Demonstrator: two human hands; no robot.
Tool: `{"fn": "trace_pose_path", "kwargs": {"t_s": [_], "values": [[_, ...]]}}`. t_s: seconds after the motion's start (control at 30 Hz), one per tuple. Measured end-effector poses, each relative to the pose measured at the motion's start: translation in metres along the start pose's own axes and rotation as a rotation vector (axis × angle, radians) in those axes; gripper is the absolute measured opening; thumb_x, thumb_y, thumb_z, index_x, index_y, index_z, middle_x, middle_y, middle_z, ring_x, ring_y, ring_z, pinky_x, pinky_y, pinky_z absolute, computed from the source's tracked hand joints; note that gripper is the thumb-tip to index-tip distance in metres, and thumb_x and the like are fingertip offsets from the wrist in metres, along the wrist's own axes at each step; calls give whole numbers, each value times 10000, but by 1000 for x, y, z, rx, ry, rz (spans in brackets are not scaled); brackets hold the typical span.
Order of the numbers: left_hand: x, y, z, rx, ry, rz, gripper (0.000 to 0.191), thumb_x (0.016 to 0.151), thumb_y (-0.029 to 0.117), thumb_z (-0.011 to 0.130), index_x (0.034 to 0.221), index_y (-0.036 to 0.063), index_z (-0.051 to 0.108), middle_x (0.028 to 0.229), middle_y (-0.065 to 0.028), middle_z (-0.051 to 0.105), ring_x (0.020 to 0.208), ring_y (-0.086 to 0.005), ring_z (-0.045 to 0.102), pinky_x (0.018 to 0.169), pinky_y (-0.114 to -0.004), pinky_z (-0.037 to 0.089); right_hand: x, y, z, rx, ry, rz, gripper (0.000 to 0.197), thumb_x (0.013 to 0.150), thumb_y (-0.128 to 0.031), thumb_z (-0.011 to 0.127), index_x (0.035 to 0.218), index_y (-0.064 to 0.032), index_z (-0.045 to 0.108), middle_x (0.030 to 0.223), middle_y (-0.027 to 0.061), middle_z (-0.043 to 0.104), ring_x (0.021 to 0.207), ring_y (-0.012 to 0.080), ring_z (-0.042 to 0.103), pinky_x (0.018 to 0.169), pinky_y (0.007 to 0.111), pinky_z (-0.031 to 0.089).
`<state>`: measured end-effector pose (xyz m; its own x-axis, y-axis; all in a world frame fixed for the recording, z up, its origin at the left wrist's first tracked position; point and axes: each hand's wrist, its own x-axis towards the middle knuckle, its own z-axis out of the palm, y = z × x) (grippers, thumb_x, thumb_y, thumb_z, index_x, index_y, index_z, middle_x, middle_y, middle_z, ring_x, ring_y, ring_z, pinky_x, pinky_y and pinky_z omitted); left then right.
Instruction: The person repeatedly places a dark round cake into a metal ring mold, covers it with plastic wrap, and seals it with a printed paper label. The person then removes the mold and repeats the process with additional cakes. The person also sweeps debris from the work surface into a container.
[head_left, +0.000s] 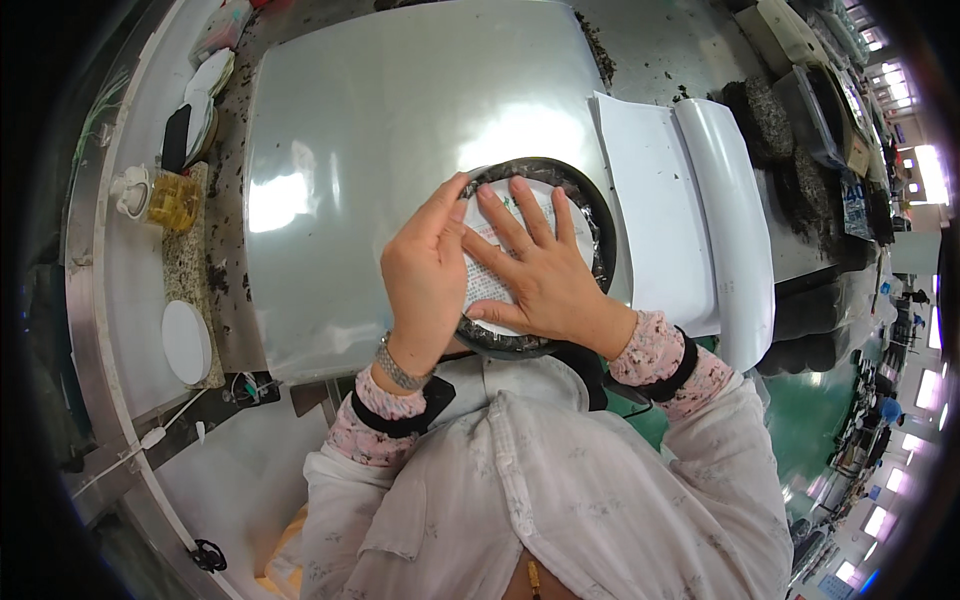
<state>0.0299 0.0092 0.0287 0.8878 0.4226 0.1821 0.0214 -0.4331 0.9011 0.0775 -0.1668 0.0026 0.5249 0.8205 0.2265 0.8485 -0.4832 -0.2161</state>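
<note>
A round black shallow pan or mould (609, 244) lies in front of me at the near right part of a large shiny translucent sheet (360, 142). Dark, glossy material, seemingly under clear film, shows as a ring inside its rim. On top rests a round white paper disc (486, 283) bearing print. My right hand (551, 277) lies palm down on the disc, fingers spread, gripping nothing. My left hand (424, 262) is held on edge at the disc's left side, its fingertips by the pan's upper left rim. Whether it pinches anything is hidden.
Right of the pan are large white paper sheets (660, 210) with a rolled edge. Farther right stand dark fibrous blocks (761, 120) and a clear plastic bin (806, 112). At left are a bottle of yellow liquid (174, 201), a white disc (187, 343) and scattered dark crumbs (217, 277).
</note>
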Motion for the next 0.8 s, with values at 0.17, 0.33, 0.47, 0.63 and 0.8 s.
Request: {"fn": "trace_pose_path", "kwargs": {"t_s": [0.17,0.33,0.47,0.63,0.8], "values": [[-12,19,7,108,38,347,424,909,-57,594,1313,8,709,1297,-192,729,1242,-365,691,1048,-432,571,-15,-3,-10,-52,35,41,822,979,-738,507,1591,-190,481,1729,186,282,1589,500,206,1197,779,149],[-24,53,10,275,69,634,431,883,28,664,1311,-1,709,1333,-167,723,1252,-360,691,1115,-475,527,-19,0,-4,-114,-86,149,744,961,-612,613,1555,-176,512,1654,197,386,1575,502,241,1186,799,157],[-42,89,6,90,-54,842,388,874,23,617,1233,-16,759,1309,-164,736,1243,-343,704,1065,-452,564,0,-17,-41,-300,31,141,750,997,-502,594,1630,-142,417,1698,155,368,1551,473,328,1196,719,272],[-42,46,-81,-35,248,108,337,1024,90,634,1329,-33,708,1145,-90,733,993,-172,608,869,-298,500,-29,-10,-169,1156,-464,-539,716,1000,-332,739,1580,-11,470,1496,270,587,1400,440,551,1145,507,457],[-30,-57,-165,37,561,-168,342,1089,153,636,1395,12,697,887,41,586,761,-51,454,681,-205,401,-29,73,-110,1096,-162,639,685,1021,-248,715,1598,-6,438,1504,191,583,1379,307,556,1164,414,444]]}}
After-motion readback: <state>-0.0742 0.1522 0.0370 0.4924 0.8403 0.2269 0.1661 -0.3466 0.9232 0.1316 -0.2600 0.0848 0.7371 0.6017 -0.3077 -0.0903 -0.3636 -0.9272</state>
